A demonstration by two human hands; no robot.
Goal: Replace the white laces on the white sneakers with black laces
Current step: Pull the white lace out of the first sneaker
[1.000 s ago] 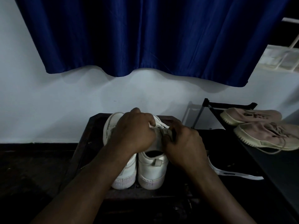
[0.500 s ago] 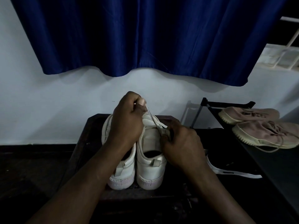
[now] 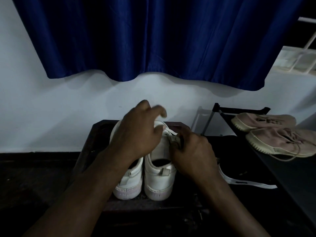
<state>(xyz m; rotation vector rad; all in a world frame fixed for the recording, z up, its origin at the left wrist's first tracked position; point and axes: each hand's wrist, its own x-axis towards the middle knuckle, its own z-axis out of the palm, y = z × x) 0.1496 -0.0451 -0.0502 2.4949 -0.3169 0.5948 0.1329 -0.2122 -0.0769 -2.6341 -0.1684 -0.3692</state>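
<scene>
"Blue curtain [image 3: 153,40] fills the top of my feed, with a pale wall [image 3: 51,108] under it. To the right, a black rack [image 3: 239,110] carries a pair of beige sneakers [image 3: 273,134]. A white strip [image 3: 248,183] lies on the dark surface just beside the right wrist."

"Where is the work?"

"On a dark stand [image 3: 95,134] against the wall. The left white sneaker [image 3: 130,183] and the right white sneaker [image 3: 159,182] stand close side by side, heels toward me."

"Anything blocking you?"

"The left hand [image 3: 136,134] covers the front of the left white sneaker. The right hand [image 3: 193,154] hides the outer side of the right white sneaker, so most of the lacing is out of my sight."

"And the grips?"

"The right hand pinches the right white sneaker at the edge of its tongue, thumb against curled fingers. The left hand's fingers [image 3: 162,112] are spread and loosely bent over the toe. They are blurred, and I make out nothing between them. A white lace [image 3: 168,128] curves from the toe to the right hand's pinch."

"Different from half a second ago?"

"Yes. Then the left hand pinched that lace and drew it up straight. Now its fingers are apart and the lace lies in a slack curve. The right hand keeps its spot, and both shoes stand where they stood."
</scene>
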